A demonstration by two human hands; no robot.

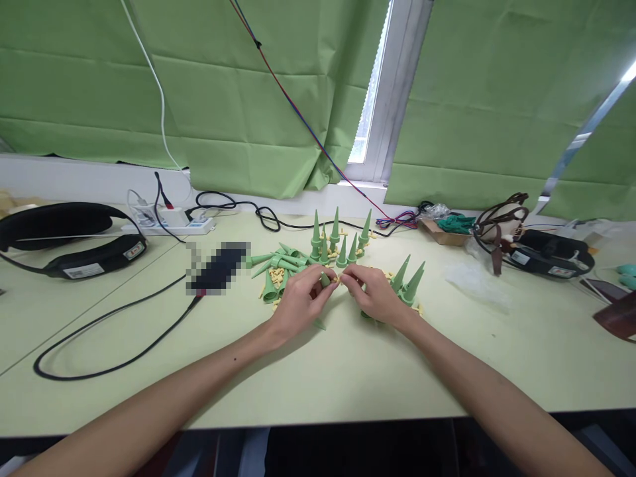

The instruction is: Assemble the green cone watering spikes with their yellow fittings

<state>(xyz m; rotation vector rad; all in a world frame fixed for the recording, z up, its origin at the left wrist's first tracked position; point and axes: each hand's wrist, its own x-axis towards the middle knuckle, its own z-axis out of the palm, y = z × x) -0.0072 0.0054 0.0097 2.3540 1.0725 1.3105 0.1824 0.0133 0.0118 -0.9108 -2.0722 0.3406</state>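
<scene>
My left hand (301, 296) is closed around a small green plastic cone (324, 279), whose lower end is hidden by the fingers. A small yellow plastic piece (335, 279) shows between the fingertips of both hands. My right hand (371, 291) is closed in a pinch at this yellow piece, from the right. Left of my left hand lies a pile of loose green cones (269, 287) with small yellow pieces (278, 275) among them. Behind the hands, several green cones (316, 237) stand upright on ring-like bases. More upright cones (410, 286) stand beside my right hand, partly covered by it.
A phone-like dark device (218, 268), pixelated, lies left with a black cable (124, 361) looping forward. A power strip (173, 224) and a black headset (94, 255) sit farther left. At right are a cardboard box (442, 232), clear plastic bag (479, 285) and another headset (551, 255).
</scene>
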